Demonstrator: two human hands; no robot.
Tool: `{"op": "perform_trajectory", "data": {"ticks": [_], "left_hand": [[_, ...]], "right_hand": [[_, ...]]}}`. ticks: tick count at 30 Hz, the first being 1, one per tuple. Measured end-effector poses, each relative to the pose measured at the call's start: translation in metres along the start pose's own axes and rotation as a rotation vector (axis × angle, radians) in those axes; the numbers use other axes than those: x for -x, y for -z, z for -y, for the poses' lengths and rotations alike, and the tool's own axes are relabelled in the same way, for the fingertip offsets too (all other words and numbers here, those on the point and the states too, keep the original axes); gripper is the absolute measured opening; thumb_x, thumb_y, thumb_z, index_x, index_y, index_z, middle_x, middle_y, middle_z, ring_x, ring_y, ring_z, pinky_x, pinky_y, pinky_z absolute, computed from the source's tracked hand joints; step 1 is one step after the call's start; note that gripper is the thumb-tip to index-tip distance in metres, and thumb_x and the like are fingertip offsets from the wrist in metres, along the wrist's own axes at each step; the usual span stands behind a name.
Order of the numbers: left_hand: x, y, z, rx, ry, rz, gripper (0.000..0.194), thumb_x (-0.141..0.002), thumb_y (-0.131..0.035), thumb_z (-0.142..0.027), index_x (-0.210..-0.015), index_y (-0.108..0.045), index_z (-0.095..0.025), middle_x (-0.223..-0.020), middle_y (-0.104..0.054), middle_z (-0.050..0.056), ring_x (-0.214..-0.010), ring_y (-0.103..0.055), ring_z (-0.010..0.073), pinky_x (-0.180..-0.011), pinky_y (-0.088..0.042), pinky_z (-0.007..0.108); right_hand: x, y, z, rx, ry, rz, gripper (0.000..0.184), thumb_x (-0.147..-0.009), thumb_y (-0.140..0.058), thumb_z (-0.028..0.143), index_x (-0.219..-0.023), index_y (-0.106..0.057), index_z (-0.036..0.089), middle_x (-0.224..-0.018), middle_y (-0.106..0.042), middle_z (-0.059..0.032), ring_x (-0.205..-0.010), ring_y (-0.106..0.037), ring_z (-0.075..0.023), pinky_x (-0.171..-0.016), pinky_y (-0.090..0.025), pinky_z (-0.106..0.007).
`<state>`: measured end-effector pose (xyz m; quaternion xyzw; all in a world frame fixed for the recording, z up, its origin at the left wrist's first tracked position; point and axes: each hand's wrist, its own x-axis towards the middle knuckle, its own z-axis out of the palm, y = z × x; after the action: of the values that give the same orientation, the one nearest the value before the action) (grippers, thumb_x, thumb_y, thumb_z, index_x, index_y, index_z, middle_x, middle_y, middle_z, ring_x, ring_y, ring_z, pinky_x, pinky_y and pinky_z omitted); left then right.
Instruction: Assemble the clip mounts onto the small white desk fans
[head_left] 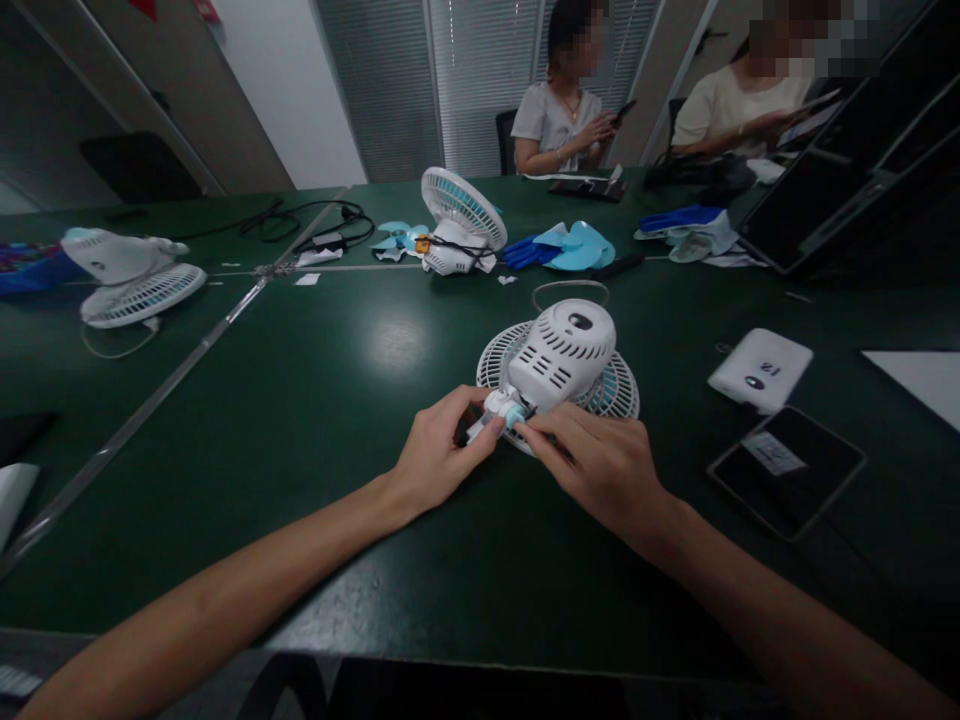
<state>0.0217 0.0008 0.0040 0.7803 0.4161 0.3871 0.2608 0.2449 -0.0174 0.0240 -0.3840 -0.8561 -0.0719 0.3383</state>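
The left hand (442, 447) closes thumb and fingers on the white bracket (495, 403); the right hand (604, 460) pinches the light-blue knob (514, 413), its exact fingertip contact partly hidden. The fan (551, 368) lies face-down on the green table (300, 380), just ahead. Expect a rigid, smooth, motor-heavy housing (576, 338); grasp there, as the thin grille (624, 388) may flex.
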Motion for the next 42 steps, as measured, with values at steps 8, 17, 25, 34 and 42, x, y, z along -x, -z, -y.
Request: {"op": "perform_trajectory", "data": {"ticks": [8, 17, 25, 34, 42], "left_hand": [[-0.0005, -0.0003, 0.0022, -0.011, -0.001, -0.008, 0.025, -0.102, -0.058, -0.034, -0.120, -0.064, -0.018, -0.096, -0.070, 0.004, -0.076, -0.062, 0.0140, -0.067, -0.050, 0.026], [0.0002, 0.0008, 0.0006, -0.015, -0.011, 0.004, 0.025, -0.101, -0.059, -0.035, -0.118, -0.064, -0.017, -0.095, -0.070, 0.004, -0.073, -0.061, 0.0133, -0.064, -0.049, 0.025], [-0.0004, 0.0011, 0.0004, -0.023, -0.015, -0.002, 0.025, -0.103, -0.057, -0.036, -0.118, -0.064, -0.017, -0.094, -0.070, 0.004, -0.075, -0.061, 0.0142, -0.064, -0.049, 0.026], [0.0010, -0.0001, 0.0029, -0.029, -0.010, 0.011, 0.024, -0.102, -0.058, -0.036, -0.117, -0.064, -0.017, -0.092, -0.068, 0.004, -0.073, -0.060, 0.0137, -0.063, -0.048, 0.026], [0.0006, 0.0011, 0.0022, -0.047, -0.011, 0.014, 0.026, -0.102, -0.058, -0.038, -0.118, -0.064, -0.018, -0.088, -0.066, 0.002, -0.070, -0.059, 0.0132, -0.063, -0.047, 0.026]], "right_hand": [[0.0018, 0.0004, -0.0015, 0.008, 0.024, 0.027, 0.021, -0.098, -0.061, 0.018, -0.118, -0.064, 0.018, -0.093, -0.074, -0.0005, -0.070, -0.067, -0.0124, -0.061, -0.043, -0.027], [0.0003, 0.0018, -0.0009, 0.041, 0.008, 0.024, 0.013, -0.102, -0.059, 0.023, -0.094, -0.069, 0.019, -0.085, -0.074, -0.0001, -0.070, -0.066, -0.0115, -0.059, -0.041, -0.028], [0.0017, 0.0036, -0.0025, 0.012, 0.060, 0.026, 0.023, -0.096, -0.060, 0.015, -0.118, -0.066, 0.020, -0.099, -0.075, -0.0015, -0.072, -0.068, -0.0124, -0.061, -0.047, -0.028], [-0.0034, 0.0068, 0.0011, 0.058, 0.032, 0.019, 0.012, -0.101, -0.060, 0.022, -0.099, -0.070, 0.017, -0.090, -0.074, -0.0019, -0.071, -0.067, -0.0125, -0.059, -0.045, -0.028], [0.0017, 0.0068, -0.0047, 0.038, 0.114, 0.006, 0.026, -0.096, -0.060, 0.013, -0.120, -0.066, 0.020, -0.100, -0.073, -0.0018, -0.074, -0.067, -0.0122, -0.062, -0.048, -0.027]]}}
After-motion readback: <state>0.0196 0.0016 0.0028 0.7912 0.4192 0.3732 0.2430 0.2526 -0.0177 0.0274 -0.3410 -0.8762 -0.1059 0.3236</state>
